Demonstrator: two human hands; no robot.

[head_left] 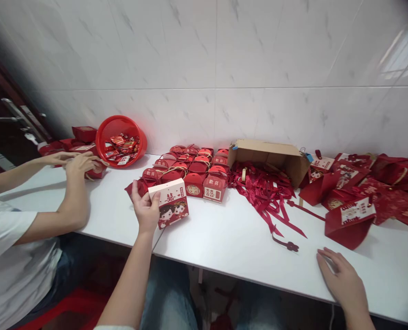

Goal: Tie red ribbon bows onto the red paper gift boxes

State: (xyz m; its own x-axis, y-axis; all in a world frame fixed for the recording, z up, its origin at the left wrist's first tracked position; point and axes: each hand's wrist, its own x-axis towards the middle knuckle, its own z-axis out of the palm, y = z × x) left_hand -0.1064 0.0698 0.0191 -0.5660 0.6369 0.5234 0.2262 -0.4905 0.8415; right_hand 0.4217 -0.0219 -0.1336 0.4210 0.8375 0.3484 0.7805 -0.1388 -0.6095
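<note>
1. Red-and-white cardboard gift box (pixel 172 211), pinched in your left hand (pixel 145 208), thumb across its printed face, probably to steady it.
2. You hold it in front of the closed red paper boxes (pixel 193 184), over the white tabletop (pixel 224 238).
3. Your right hand (pixel 344 279) rests there, fingers loosely curled, nothing visibly grasped.
4. Dark-red fabric ribbons (pixel 258 185) spill from a brown cardboard carton (pixel 269 146), likely for easy reach.

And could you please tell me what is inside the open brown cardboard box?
A tangled heap of long, dark-red ribbons lies in the brown cardboard box and spills onto the white table. The heap covers the box's floor, so anything underneath cannot be seen.
</note>
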